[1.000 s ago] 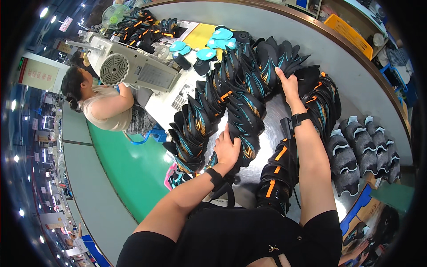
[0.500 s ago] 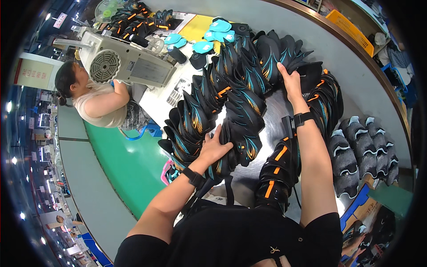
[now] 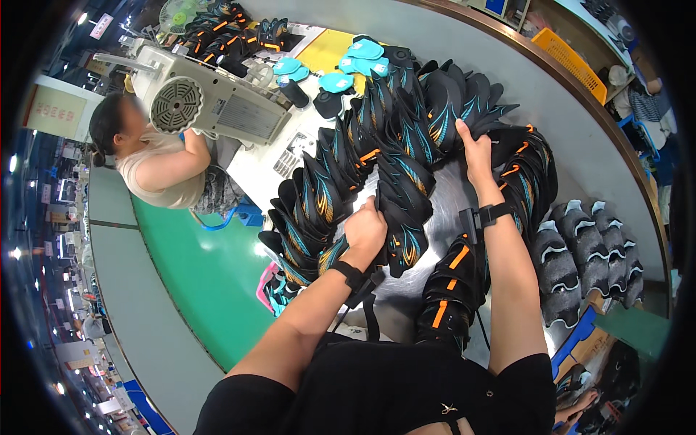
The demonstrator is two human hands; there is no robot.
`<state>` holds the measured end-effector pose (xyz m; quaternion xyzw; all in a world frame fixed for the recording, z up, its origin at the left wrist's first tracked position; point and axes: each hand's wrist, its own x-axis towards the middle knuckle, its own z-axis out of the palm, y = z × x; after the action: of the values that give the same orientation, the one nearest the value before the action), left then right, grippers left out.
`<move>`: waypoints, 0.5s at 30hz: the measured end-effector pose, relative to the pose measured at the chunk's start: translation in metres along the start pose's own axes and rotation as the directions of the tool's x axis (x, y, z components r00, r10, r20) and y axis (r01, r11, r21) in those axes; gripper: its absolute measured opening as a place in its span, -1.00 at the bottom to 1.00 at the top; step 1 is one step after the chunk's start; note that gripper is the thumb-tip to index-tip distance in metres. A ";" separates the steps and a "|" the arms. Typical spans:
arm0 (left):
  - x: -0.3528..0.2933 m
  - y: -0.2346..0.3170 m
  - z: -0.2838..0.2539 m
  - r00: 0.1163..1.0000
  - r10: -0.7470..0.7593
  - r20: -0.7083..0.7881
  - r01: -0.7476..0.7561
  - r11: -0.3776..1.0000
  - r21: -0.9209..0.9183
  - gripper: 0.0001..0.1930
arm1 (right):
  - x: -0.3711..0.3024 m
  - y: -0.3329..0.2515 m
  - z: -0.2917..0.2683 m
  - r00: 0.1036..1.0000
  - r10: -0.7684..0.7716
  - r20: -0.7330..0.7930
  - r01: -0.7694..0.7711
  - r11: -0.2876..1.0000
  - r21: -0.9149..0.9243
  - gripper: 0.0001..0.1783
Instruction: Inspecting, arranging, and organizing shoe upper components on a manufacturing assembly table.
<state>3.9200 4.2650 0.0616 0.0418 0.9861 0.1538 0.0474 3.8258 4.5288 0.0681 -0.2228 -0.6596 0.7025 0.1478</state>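
While both forearms reach over the metal table (image 3: 446,210), the left hand (image 3: 367,228) rests against the near part of the middle row (image 3: 406,174) of black shoe pieces with blue and orange markings. From where I stand its fingers look drawn in and narrow, but their tips are out of sight, so I cannot tell whether they pinch a piece. Farther off, the right hand (image 3: 476,154) sits against the far right side of the same row, thumb raised along the black edge; its other fingers are partly hidden, and I cannot tell what they grip. With one hand near each end, the person seems to be steadying the pieces, which lean one over another and would probably slide apart.

To the left of the left hand runs another slanted row (image 3: 308,210) of the same kind; to the right of the right hand stands a third row (image 3: 525,174). Such nesting likely saves room and keeps like with like. Nearer the body, below the right hand, is a stack with orange strips (image 3: 449,290). Grey fuzzy pieces (image 3: 558,279) lie right of the right forearm, apart from the black ones, perhaps to avoid mixing. Beyond the left hand, a sewing machine (image 3: 225,101) stands beside a seated co-worker (image 3: 163,163).
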 end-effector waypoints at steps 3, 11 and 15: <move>0.001 0.003 -0.004 1.000 0.000 0.001 0.000 1.000 -0.003 -0.63 | -0.018 -0.005 0.007 0.999 -0.043 -0.012 0.043 0.997 0.059 -0.45; -0.011 0.016 -0.008 0.999 0.046 -0.014 -0.047 0.987 -0.153 -0.62 | -0.061 -0.035 0.025 0.969 -0.207 -0.136 0.219 0.973 0.073 -0.56; -0.001 0.004 -0.009 0.997 0.055 0.045 -0.046 0.984 -0.173 -0.53 | -0.034 -0.023 0.015 0.987 -0.129 -0.094 0.127 0.991 -0.033 -0.55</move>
<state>3.9207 4.2663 0.0716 0.0664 0.9663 0.2381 0.0715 3.8454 4.5011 0.0956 -0.2155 -0.6740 0.6711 0.2212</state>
